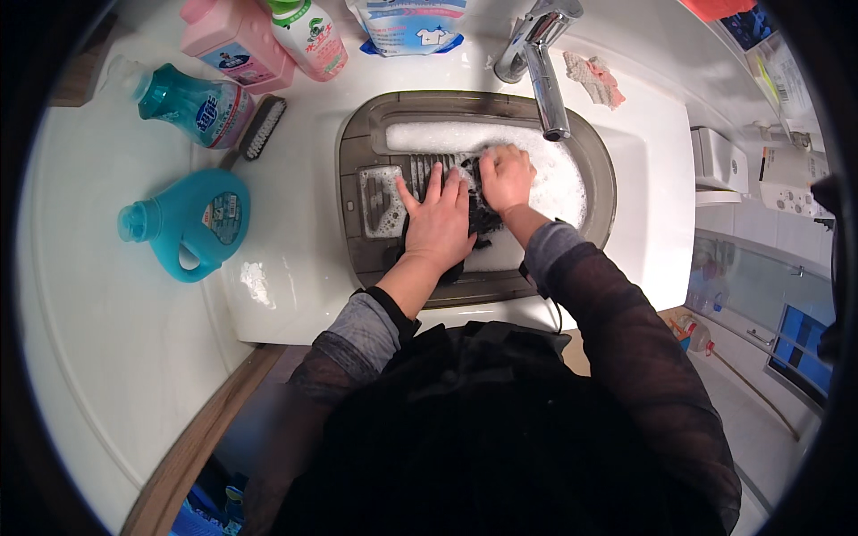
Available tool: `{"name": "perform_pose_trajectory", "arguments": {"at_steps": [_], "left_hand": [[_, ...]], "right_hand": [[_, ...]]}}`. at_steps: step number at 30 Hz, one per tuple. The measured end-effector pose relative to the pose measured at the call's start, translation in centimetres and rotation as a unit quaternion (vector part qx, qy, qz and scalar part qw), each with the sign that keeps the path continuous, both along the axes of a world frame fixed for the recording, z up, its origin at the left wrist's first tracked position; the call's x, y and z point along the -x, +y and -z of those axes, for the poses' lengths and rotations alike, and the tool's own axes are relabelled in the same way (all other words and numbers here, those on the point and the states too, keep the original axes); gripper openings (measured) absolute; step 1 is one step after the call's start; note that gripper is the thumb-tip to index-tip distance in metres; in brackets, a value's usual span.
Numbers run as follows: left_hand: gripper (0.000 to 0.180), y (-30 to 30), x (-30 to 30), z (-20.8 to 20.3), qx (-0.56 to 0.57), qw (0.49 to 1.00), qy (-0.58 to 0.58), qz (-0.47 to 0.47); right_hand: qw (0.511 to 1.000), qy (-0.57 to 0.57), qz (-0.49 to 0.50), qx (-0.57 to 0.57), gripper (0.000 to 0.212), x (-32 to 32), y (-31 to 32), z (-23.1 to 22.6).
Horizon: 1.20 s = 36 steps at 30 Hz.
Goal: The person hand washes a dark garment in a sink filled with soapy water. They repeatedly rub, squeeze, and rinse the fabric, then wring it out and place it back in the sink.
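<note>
A grey-brown plastic washbasin (351,219) with foamy water sits in the white sink. Its ridged washboard (429,166) shows just beyond my fingers. A wet black cloth (483,217), flecked with suds, lies bunched on the ridges. My left hand (438,221) is spread flat over the cloth's left part, pressing it down. Closed in a fist, my right hand (507,179) grips the cloth's far right part. What kind of garment it is I cannot make out, and some of it is hidden under my hands.
A chrome faucet (545,85) reaches over the basin's far right rim. At left stand a teal detergent jug (201,219), a teal bottle (192,104) and a scrub brush (263,129). Behind are a pink jug (237,45), a white bottle (308,40), a detergent pouch (411,27) and a rag (593,80).
</note>
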<state>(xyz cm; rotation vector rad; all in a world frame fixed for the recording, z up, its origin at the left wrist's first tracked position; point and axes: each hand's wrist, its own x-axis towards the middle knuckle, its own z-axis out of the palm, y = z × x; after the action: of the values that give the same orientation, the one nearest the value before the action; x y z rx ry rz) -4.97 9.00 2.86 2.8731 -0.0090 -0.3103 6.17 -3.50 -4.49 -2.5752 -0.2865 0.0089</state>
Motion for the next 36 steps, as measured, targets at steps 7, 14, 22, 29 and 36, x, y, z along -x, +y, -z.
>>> {"name": "perform_pose_trajectory", "arguments": {"at_steps": [7,14,22,29,36], "left_hand": [[0.082,0.1,0.5,-0.2,0.003,1.000,-0.020,0.005],[0.092,0.2,0.7,-0.2,-0.009,1.000,-0.024,-0.002],[0.095,0.2,-0.2,-0.6,0.010,0.999,0.032,0.004],[0.095,-0.1,-0.4,-0.5,0.005,0.999,0.034,0.002],[0.090,-0.7,0.2,-0.4,-0.027,0.999,-0.014,-0.012]], "right_hand": [[0.964,0.153,0.216,-0.027,0.036,-4.8,-1.1,-0.3],[0.995,0.055,-0.002,-0.087,0.016,7.0,-1.1,-4.8],[0.999,0.004,0.050,-0.015,0.020,3.7,1.0,-2.3],[0.997,-0.063,0.016,-0.038,0.022,1.6,-0.2,0.7],[0.968,0.172,0.092,-0.159,0.039,-1.1,-1.5,0.2]]}}
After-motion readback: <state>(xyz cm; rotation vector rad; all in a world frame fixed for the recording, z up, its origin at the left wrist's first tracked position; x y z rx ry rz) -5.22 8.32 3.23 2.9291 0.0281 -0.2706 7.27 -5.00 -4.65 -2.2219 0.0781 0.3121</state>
